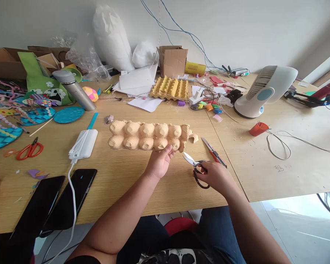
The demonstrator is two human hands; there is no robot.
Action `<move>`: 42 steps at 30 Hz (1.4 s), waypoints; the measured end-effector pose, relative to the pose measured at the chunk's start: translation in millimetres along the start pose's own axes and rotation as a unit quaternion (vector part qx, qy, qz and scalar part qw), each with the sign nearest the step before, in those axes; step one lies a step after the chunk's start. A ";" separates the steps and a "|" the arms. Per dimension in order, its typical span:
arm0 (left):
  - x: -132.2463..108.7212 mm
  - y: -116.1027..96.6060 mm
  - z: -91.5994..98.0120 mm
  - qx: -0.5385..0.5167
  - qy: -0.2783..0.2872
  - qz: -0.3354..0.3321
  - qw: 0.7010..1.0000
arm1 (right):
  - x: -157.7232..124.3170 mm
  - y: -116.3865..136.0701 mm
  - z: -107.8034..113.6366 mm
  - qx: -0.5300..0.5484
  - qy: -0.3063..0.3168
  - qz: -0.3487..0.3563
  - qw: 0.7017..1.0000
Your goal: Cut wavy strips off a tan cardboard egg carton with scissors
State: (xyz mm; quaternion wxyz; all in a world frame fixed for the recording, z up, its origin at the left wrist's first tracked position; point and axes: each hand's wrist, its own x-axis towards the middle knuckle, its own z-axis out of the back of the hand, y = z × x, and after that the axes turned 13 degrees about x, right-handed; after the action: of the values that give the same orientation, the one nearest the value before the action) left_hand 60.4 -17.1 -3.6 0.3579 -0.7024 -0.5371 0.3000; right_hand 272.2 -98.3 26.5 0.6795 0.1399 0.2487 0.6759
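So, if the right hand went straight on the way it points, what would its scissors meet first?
Likely the egg carton, at its ragged right end, just ahead of the scissors; depth is unclear.

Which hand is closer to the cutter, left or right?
Right. The right hand, with the scissors, is just on the near side of the cutter. The left hand, holding the egg tray, is farther off to its left.

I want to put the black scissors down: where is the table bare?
The patches right of the knife, nearer than the orange cup, and between the phones and the left hand look mostly bare. Crowded: far left, around the blue discs, and the back, around the yellow tray.
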 end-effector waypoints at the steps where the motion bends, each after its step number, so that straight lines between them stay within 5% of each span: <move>1: -0.5 0.2 -0.3 -0.001 0.002 0.003 1.000 | 0.0 1.4 -0.6 0.006 0.005 0.014 1.000; 8: -2.4 0.8 0.1 -0.028 0.035 0.066 0.997 | 9.8 -1.5 -9.2 0.171 0.071 0.064 0.981; 13: -2.3 -0.8 2.9 -0.044 0.046 0.082 0.995 | 16.9 -5.9 -10.6 0.458 0.132 -0.002 0.879; 17: -2.4 -1.6 1.6 -0.039 0.029 0.069 0.996 | 9.5 -0.2 -14.5 0.535 0.156 -0.053 0.829; 23: -4.0 -2.6 -3.6 -0.010 -0.040 -0.010 0.999 | -11.2 6.7 -37.4 0.458 0.154 -0.004 0.875; 32: -6.5 1.1 -5.6 0.036 -0.110 -0.083 0.990 | -11.1 27.0 -58.1 0.340 -0.067 -0.016 0.938; 42: -6.5 0.5 -7.6 0.048 -0.103 -0.101 0.988 | -1.4 33.8 -56.7 0.260 -0.087 0.014 0.962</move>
State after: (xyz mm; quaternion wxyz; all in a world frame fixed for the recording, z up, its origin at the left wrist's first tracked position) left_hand 65.2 -24.9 0.5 0.3628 -0.5919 -0.6242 0.3584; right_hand 213.7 -106.4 -3.0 0.6296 0.3735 0.3534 0.5824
